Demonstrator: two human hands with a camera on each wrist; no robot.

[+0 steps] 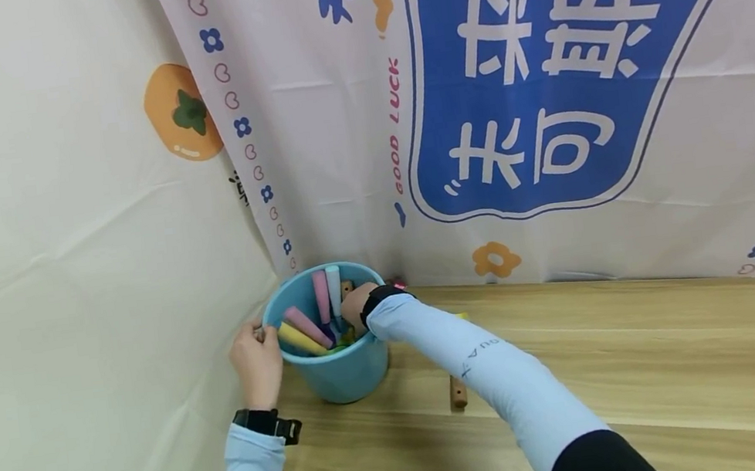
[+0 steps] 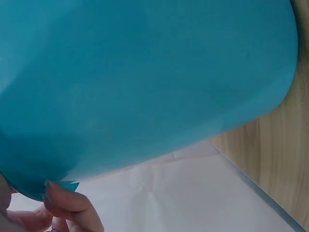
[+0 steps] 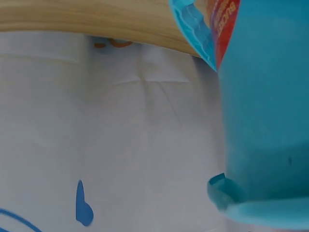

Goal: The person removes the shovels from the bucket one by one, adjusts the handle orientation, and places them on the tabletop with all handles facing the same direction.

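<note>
A blue bucket (image 1: 346, 377) stands upright on the wooden table at the wall. My left hand (image 1: 257, 364) pinches its rim on the left side; in the left wrist view the thumb and fingers (image 2: 72, 205) curl at the rim's edge. My right hand (image 1: 356, 308) reaches down inside from the right, its wrist over the rim and its fingertips hidden. Around it lean two pink handles, one upright (image 1: 322, 296) and one tilted (image 1: 307, 327), a pale blue handle (image 1: 335, 291) and a yellow handle (image 1: 301, 339). I cannot tell what the right fingers hold.
A brown wooden handle (image 1: 459, 393) lies on the table (image 1: 643, 360), partly under my right forearm. Printed cloth (image 1: 340, 154) hangs behind the bucket, and a pale wall covering (image 1: 77, 301) rises close on the left. The bucket's side carries a red label (image 3: 224, 29).
</note>
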